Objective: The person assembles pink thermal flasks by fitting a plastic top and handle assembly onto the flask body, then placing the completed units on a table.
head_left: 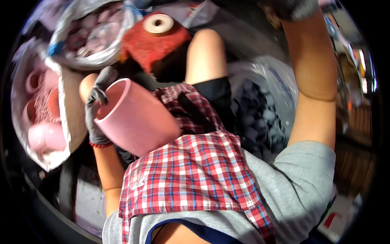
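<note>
My left hand (97, 101), in a grey work glove with a red band at the wrist, grips the rim of a pink pot (142, 122). The fingers curl over the rim and into the mouth. Tilted, the pot has its open end toward the hand and its base against my red checked apron (187, 171). My right hand (296, 9), also gloved in grey, is raised far out at the upper right. The frame edge cuts it off and it is blurred, so its fingers and anything in them do not show clearly.
To the left stands a white sack (65, 118) of pink cups. Behind it, another white bag (99, 61) holds pink pieces. A roll of tape (158, 24) lies on a red block (158, 49). Beside my right leg is a clear plastic bag (282, 81) with dark and grey pieces.
</note>
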`<state>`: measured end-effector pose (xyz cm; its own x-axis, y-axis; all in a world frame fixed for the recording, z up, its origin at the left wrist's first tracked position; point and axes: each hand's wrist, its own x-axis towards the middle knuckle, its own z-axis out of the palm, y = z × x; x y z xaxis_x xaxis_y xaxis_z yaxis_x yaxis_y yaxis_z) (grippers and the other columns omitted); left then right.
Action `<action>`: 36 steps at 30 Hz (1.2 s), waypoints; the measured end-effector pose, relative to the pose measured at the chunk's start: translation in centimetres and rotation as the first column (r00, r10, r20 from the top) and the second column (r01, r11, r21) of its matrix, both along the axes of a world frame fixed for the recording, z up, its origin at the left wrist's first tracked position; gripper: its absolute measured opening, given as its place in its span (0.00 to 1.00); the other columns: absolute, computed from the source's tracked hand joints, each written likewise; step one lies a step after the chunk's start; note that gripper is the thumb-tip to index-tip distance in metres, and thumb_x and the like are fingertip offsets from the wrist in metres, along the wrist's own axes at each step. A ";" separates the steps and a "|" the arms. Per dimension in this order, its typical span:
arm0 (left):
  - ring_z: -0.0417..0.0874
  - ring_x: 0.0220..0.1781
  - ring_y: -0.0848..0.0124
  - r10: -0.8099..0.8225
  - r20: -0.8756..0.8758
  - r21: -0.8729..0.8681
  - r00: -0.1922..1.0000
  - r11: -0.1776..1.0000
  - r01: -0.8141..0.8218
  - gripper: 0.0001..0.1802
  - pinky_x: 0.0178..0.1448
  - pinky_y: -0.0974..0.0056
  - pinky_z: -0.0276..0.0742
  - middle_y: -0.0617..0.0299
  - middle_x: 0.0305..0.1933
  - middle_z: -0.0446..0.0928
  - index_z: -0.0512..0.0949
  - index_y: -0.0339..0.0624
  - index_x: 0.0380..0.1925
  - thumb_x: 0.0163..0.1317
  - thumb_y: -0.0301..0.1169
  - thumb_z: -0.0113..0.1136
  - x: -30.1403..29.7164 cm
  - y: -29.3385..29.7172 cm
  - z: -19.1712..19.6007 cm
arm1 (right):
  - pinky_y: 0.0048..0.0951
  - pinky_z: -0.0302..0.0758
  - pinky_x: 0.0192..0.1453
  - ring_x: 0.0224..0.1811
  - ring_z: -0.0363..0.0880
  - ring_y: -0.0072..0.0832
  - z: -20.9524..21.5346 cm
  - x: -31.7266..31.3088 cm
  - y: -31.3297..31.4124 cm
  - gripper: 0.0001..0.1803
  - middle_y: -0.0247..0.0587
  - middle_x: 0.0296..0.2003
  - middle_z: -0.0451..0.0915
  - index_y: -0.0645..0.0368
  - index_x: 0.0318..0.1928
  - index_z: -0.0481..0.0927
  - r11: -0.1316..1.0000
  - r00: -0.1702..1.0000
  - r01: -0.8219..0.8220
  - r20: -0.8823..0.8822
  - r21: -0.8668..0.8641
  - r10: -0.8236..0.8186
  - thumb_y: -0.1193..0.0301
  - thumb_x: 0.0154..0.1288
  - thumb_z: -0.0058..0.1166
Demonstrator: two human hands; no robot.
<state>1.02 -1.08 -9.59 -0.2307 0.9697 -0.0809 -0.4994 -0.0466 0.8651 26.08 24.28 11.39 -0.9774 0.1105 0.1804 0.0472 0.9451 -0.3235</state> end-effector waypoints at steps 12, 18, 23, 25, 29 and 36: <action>0.67 0.64 0.64 -0.318 0.289 0.089 0.903 0.948 0.306 0.37 0.69 0.59 0.58 0.58 0.63 0.68 0.63 0.37 0.62 0.65 0.56 0.45 -0.3 4.8 -1.1 | 0.43 0.67 0.62 0.60 0.69 0.46 -23.4 33.2 -11.6 0.34 0.55 0.57 0.71 0.57 0.52 0.76 0.320 0.025 0.901 0.698 0.295 -0.715 0.42 0.57 0.52; 0.68 0.65 0.59 -0.354 0.054 0.124 0.934 0.930 0.346 0.51 0.63 0.53 0.68 0.52 0.66 0.65 0.59 0.36 0.66 0.52 0.64 0.57 -1.2 1.7 -5.0 | 0.36 0.68 0.58 0.57 0.73 0.46 -38.7 48.3 -11.5 0.31 0.53 0.53 0.76 0.56 0.58 0.74 -0.157 -0.048 0.981 0.635 -0.116 -0.771 0.51 0.59 0.56; 0.71 0.60 0.59 -0.140 0.153 -0.057 0.978 0.987 0.150 0.50 0.62 0.55 0.68 0.54 0.64 0.66 0.59 0.37 0.65 0.55 0.68 0.48 -1.9 -1.5 -6.6 | 0.36 0.64 0.64 0.63 0.66 0.48 -45.6 54.4 -10.1 0.40 0.56 0.60 0.69 0.61 0.61 0.69 -0.173 -0.059 0.944 0.371 -0.281 -0.927 0.52 0.52 0.63; 0.75 0.57 0.61 -0.061 0.056 -0.072 0.997 0.995 0.065 0.47 0.59 0.55 0.72 0.55 0.60 0.71 0.63 0.38 0.63 0.53 0.63 0.57 -0.9 -2.7 -5.3 | 0.38 0.54 0.71 0.67 0.59 0.49 -46.5 55.8 -8.9 0.34 0.53 0.65 0.63 0.60 0.62 0.68 -0.137 -0.130 0.991 0.367 0.007 -0.921 0.56 0.58 0.56; 0.72 0.59 0.67 0.033 -0.242 -0.089 0.970 0.994 -0.056 0.53 0.61 0.61 0.69 0.55 0.60 0.70 0.62 0.34 0.62 0.45 0.61 0.68 1.8 -1.2 -0.5 | 0.40 0.56 0.69 0.68 0.59 0.46 -46.4 57.7 -7.2 0.28 0.53 0.65 0.63 0.63 0.65 0.63 -0.088 -0.154 0.985 0.517 0.150 -0.842 0.61 0.69 0.39; 0.56 0.72 0.61 -0.123 -0.383 0.020 0.915 0.990 0.141 0.69 0.73 0.58 0.50 0.50 0.69 0.56 0.48 0.31 0.68 0.37 0.66 0.69 4.2 2.6 5.6 | 0.39 0.59 0.66 0.65 0.61 0.45 -47.2 55.7 -10.3 0.25 0.52 0.61 0.68 0.59 0.63 0.67 -0.059 -0.197 0.934 0.372 0.352 -0.907 0.62 0.70 0.36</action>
